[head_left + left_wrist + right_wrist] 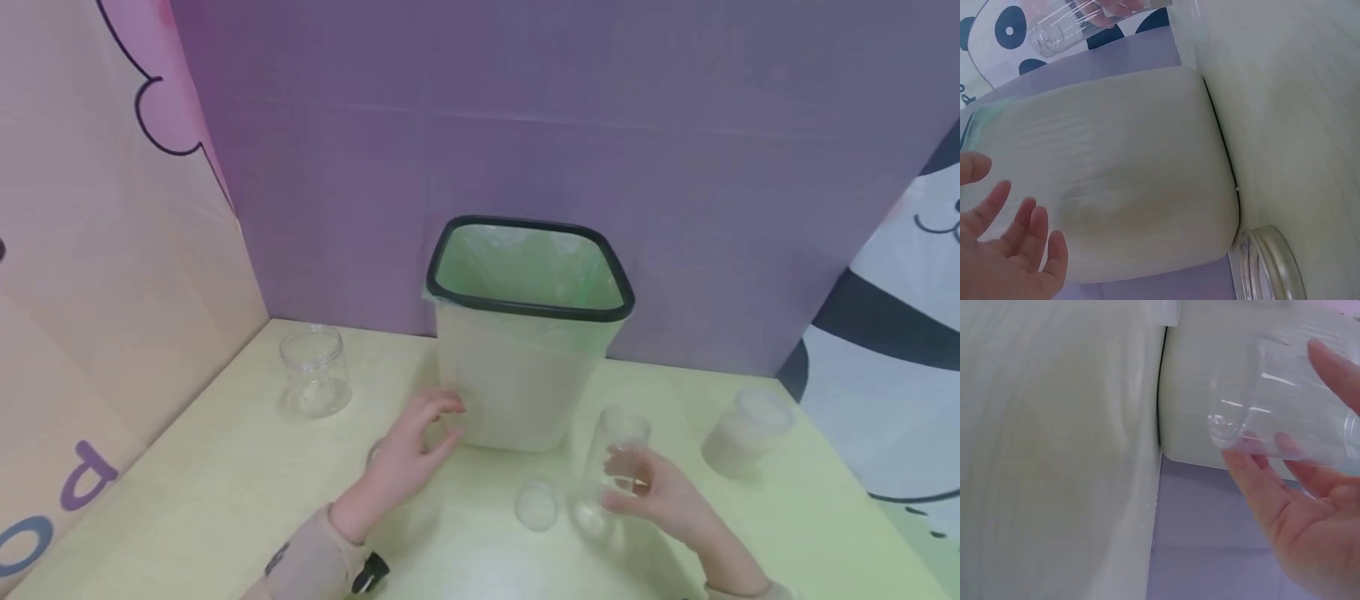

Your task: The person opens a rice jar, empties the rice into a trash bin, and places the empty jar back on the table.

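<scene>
My right hand (660, 492) grips a tall clear plastic jar (617, 427) at the right front of the bin. In the right wrist view, the thumb is above the jar (1266, 394) and curled fingers are below it. My left hand (408, 446) is beside the bin's left front, fingers loosely bent with nothing between them. The left wrist view also shows this hand (1010, 262) in front of the bin wall. A clear round lid (536, 506) lies on the table between the hands. Another clear round, ribbed item (1279, 265) is partly hidden behind my left hand in the head view.
A pale bin (517, 383) with a black rim and green liner stands at the table's back middle. A clear wide jar (315, 375) stands back left, and a cloudy jar (746, 429) is at the right. Purple cloth (525, 108) hangs behind the table (465, 550).
</scene>
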{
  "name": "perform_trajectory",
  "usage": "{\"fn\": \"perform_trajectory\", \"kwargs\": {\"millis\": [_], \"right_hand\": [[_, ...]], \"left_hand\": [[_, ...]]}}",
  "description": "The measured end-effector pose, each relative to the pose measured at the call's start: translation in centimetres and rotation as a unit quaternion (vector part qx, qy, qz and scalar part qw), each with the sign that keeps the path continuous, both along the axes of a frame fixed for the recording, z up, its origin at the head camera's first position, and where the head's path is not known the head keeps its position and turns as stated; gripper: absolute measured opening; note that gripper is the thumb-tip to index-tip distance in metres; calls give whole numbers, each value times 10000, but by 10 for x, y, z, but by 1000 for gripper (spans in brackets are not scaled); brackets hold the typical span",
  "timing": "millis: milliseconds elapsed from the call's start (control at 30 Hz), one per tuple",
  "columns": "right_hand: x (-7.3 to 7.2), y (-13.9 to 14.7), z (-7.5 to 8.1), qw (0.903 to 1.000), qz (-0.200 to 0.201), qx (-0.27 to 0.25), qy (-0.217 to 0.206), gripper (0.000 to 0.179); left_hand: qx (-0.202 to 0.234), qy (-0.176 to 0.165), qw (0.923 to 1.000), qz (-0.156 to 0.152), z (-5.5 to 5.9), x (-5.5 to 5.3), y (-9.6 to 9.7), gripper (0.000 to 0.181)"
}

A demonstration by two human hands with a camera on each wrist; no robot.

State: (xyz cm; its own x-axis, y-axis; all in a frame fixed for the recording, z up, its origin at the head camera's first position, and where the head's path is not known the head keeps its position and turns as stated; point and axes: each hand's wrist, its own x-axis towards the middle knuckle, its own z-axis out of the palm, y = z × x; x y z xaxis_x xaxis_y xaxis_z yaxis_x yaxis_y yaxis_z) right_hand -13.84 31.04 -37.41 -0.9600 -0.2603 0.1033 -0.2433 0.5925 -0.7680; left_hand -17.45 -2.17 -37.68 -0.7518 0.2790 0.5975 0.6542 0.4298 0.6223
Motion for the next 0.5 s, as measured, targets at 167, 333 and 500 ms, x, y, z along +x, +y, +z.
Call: {"fn": "perform_trajectory", "kwargs": {"millis": [167, 333, 500], "right_hand": [[-1, 0, -4, 9992, 237, 123, -311, 66], [-3, -1, -8, 9987, 272, 189, -383, 71], [-2, -2, -9, 9989, 215, 240, -335, 70]], "left_hand": [[-517, -245, 9983, -118, -1, 3, 1, 25], [-871, -249, 9955, -275, -2, 2, 1, 24], [-1163, -300, 9919, -422, -3, 1, 1, 23]]}}
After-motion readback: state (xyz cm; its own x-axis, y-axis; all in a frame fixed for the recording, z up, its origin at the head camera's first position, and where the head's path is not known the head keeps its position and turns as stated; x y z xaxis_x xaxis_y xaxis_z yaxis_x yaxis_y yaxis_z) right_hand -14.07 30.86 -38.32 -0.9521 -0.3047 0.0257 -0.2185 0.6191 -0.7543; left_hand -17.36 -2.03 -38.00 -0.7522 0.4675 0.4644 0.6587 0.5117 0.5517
